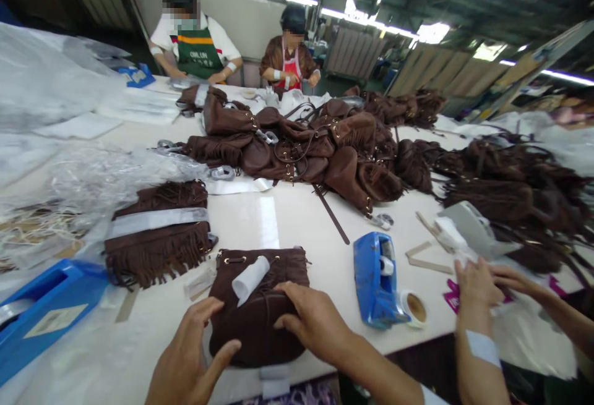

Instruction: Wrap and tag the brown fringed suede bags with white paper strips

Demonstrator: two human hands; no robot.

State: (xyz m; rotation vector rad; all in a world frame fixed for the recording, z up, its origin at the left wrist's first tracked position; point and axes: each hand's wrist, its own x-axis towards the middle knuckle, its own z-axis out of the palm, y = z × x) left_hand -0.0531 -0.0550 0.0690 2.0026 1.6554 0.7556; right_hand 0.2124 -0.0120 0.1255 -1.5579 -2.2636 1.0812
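A dark brown drawstring bag with gold eyelets and a rounded front flap lies on the white table before me. A roll of white paper or foam rests on its upper part. My left hand is at the bag's left edge, thumb and fingers spread apart. My right hand lies over the right side of the flap, touching it, with a gap between thumb and fingers. Neither hand is closed around the bag. White strips stick out below its lower edge.
A fringed brown bag with a pale band lies left, beside a blue tape dispenser. Another blue dispenser and a tape roll stand right. Brown bags are piled beyond. A co-worker's hands work at right; two people stand opposite.
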